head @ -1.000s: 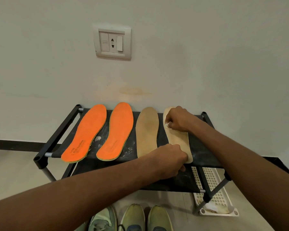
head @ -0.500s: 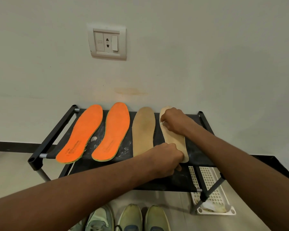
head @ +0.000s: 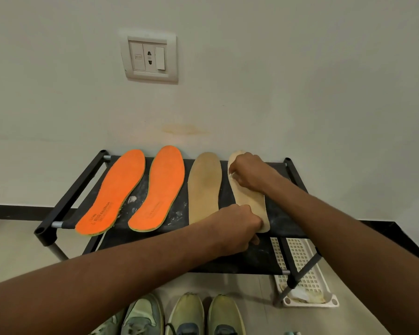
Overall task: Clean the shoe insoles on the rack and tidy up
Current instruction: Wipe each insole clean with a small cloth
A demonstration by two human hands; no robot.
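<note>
Four insoles are lying side by side on the black rack (head: 279, 213), which is standing against the wall (head: 300, 81). The two orange insoles, one at the far left (head: 111, 194) and one next to it (head: 159, 188), are resting flat, and a tan insole (head: 203, 187) is lying just right of them. The pale insole (head: 250, 201) at the right end is being worked on. The right hand (head: 248, 171) is pressing down on its far end, fingers curled around a small white wad (head: 233, 175), perhaps a cloth or tissue. The left hand (head: 237, 228) is holding the near end of the same insole, fingers curled over its edge and thumb tucked below. White smudges are showing on the rack's surface between the insoles. On the floor, shoes (head: 186, 315) are sitting near the rack's front, and a white plastic basket (head: 302, 267) is lying under its right end. A wall socket (head: 149, 58) is hanging above.
</note>
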